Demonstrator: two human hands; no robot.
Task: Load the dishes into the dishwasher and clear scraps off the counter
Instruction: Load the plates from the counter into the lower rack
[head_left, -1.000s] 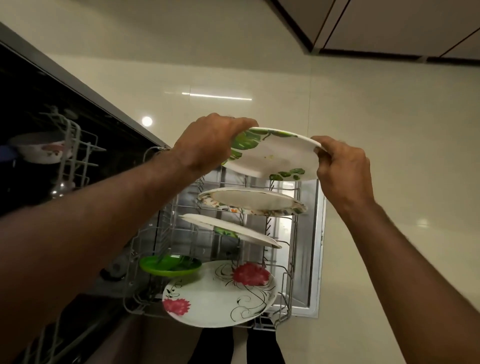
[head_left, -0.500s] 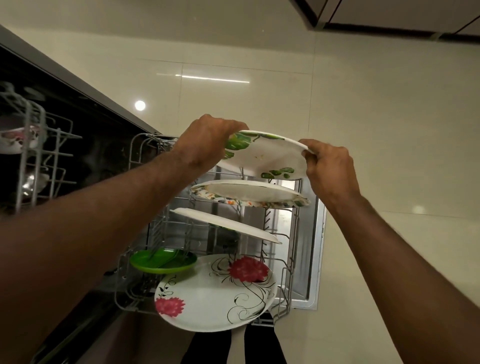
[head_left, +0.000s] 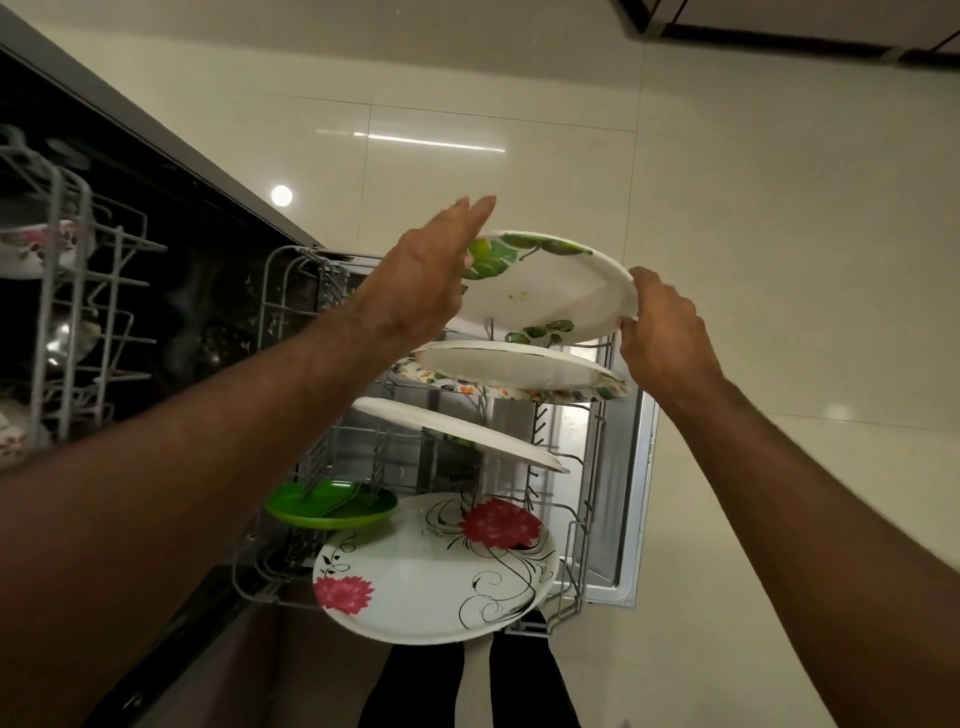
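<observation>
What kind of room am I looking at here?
Most likely a home kitchen: an open dishwasher with its wire rack pulled out, patterned plates such as the red-flower plate standing in it, and glossy floor tiles.

No text, label, brand, number or sign can be read anywhere; the plates carry only leaf and flower patterns, no lettering; the dishwasher shows no legible marking.

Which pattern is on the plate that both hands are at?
Green leaves on white, seen best in the head view: the leaf plate.
</observation>
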